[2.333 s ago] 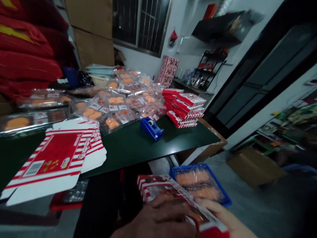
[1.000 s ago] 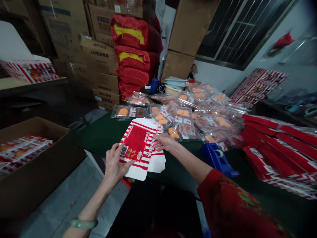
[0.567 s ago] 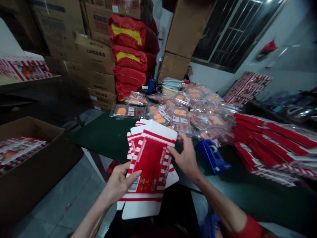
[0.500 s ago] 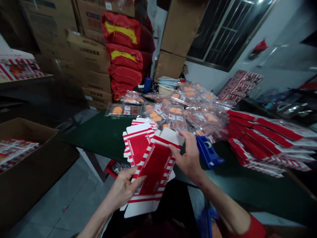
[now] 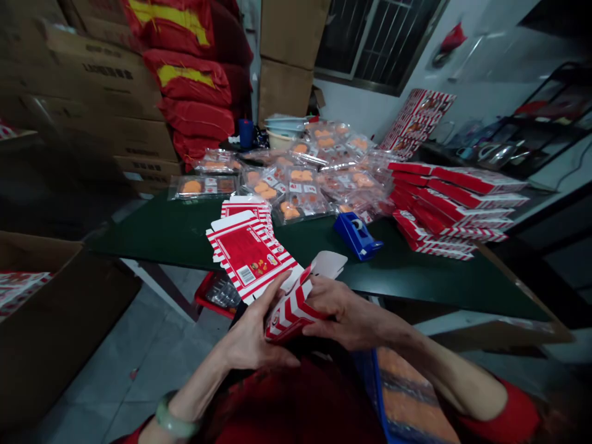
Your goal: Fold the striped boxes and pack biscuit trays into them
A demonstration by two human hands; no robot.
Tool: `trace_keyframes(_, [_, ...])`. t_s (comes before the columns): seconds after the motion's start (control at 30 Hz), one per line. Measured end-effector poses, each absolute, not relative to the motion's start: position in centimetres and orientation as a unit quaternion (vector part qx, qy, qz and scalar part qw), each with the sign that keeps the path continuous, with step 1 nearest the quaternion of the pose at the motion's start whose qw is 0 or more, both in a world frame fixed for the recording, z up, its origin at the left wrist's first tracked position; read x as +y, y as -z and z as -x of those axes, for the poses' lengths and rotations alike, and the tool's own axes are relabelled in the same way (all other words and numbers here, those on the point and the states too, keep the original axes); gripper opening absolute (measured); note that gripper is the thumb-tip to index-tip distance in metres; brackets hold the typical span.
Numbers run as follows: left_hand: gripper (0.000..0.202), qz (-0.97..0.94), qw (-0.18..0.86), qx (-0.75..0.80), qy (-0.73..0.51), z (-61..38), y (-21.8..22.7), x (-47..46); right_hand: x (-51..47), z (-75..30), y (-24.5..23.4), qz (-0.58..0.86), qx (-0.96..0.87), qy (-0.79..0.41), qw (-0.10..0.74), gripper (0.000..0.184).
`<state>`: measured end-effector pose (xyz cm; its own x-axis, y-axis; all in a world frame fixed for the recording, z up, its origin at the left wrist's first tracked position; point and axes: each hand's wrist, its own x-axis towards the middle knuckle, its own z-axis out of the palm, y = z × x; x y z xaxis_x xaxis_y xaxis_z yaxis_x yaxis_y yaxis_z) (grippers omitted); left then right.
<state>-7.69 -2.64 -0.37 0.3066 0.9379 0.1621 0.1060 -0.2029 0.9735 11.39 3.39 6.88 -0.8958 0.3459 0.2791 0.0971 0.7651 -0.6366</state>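
Close to my body, a red-and-white striped carton (image 5: pixel 292 311) is held between both hands, partly opened out, its white end flaps (image 5: pixel 329 264) standing up. My left hand (image 5: pixel 256 330) is closed around its left side, thumb underneath. On the right side, my right hand (image 5: pixel 335 308) grips the carton near the flaps, its fingertips partly hidden. Just beyond my left hand, flat striped cartons (image 5: pixel 252 253) lie stacked at the table's front edge, the top one showing a barcode. A blue tape dispenser (image 5: pixel 356 235) stands past my right hand.
Clear packets with orange pieces (image 5: pixel 300 185) heap across the green table (image 5: pixel 148 231). Striped cartons (image 5: pixel 448 203) are piled at the right. A blue crate (image 5: pixel 382 394) sits below me, a red basket (image 5: pixel 215 296) under the table edge. Brown boxes (image 5: pixel 139 132) stand left.
The carton went from flat to partly opened out and came nearer my body, away from the flat stack. My right hand moved from its far end to its side. The view shifted right.
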Motion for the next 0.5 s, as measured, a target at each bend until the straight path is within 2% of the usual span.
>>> trace_keyframes(0.13, [0.086,-0.587,0.530,0.403,-0.460,6.7,-0.5,-2.4,2.7,-11.6,-7.1,0.115,-0.920,-0.294,0.232,0.015])
trace_keyframes(0.23, [0.066,-0.534,0.545,0.417,-0.494,6.9,-0.2,-2.0,2.3,-12.3,-6.5,0.221,-0.864,-0.216,0.398,0.012])
trace_keyframes(0.3, [0.056,-0.477,0.562,0.414,-0.534,7.4,0.5,-1.7,1.8,-12.5,-5.1,0.348,-0.771,-0.151,0.511,0.039])
trace_keyframes(0.33, [0.054,-0.451,0.573,0.404,-0.552,7.6,0.9,-1.6,1.5,-12.4,-4.2,0.402,-0.727,-0.154,0.535,0.053])
trace_keyframes(0.4, [0.056,-0.415,0.599,0.377,-0.572,7.8,1.6,-1.5,0.9,-11.9,-2.2,0.446,-0.683,-0.265,0.514,0.065])
trace_keyframes(0.5, [0.059,-0.377,0.624,0.381,-0.568,7.6,2.2,-1.1,0.0,-10.5,0.2,0.401,-0.648,-0.463,0.454,0.053])
